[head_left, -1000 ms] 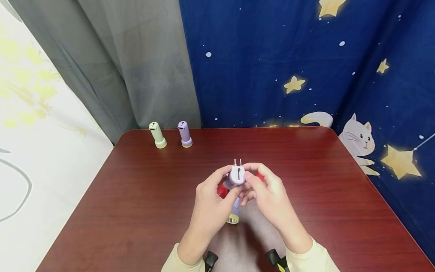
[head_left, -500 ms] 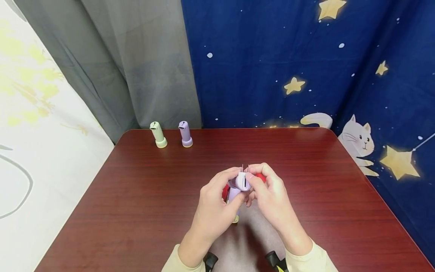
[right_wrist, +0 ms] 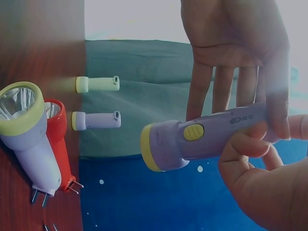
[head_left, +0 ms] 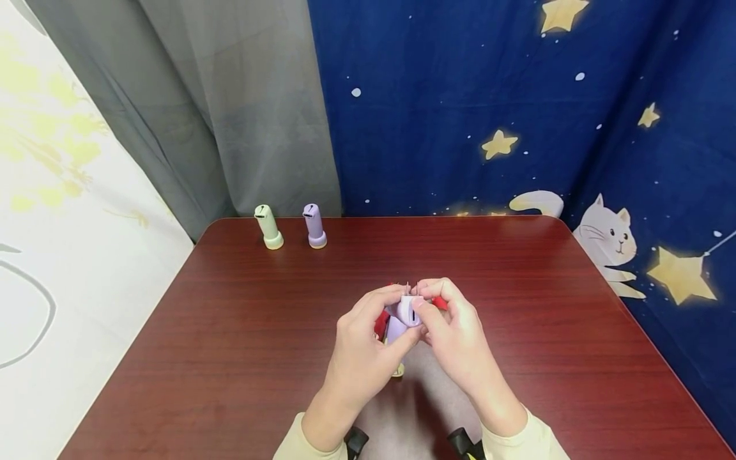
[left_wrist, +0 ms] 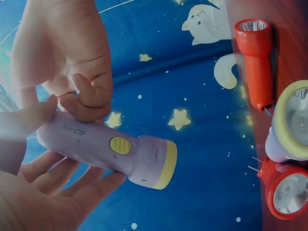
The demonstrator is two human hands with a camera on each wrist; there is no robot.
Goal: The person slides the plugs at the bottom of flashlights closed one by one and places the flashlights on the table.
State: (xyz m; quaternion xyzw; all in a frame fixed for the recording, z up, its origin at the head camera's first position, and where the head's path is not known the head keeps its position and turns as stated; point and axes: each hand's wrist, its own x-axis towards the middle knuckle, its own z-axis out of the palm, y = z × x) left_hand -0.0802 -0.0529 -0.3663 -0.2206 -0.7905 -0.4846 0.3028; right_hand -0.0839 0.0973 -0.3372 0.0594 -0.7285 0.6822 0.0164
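Between both hands is a purple flashlight [left_wrist: 108, 151] with a yellow switch and yellow rim. My left hand [head_left: 365, 348] holds its barrel with thumb and fingers, as the left wrist view shows. My right hand [head_left: 460, 342] pinches the rear end, its thumb on the end cap beside a dark slot. Two metal plug prongs [head_left: 411, 289] stick out there, partly hidden by fingertips. Under the hands on the table are another purple flashlight [right_wrist: 36, 154], a red flashlight [left_wrist: 257, 67] and a second red flashlight [left_wrist: 284, 187], mostly covered in the head view.
A pale green flashlight [head_left: 268, 227] and a purple flashlight [head_left: 314, 227] stand upright near the back left edge of the dark red table [head_left: 230, 332]. Behind the table hang a grey curtain [head_left: 270, 115] and a blue star-printed curtain [head_left: 431, 115].
The held flashlight has turned and shifted slightly right; its rear end now tilts aside. Less of the prongs shows than before. The right thumb has moved onto the end cap.
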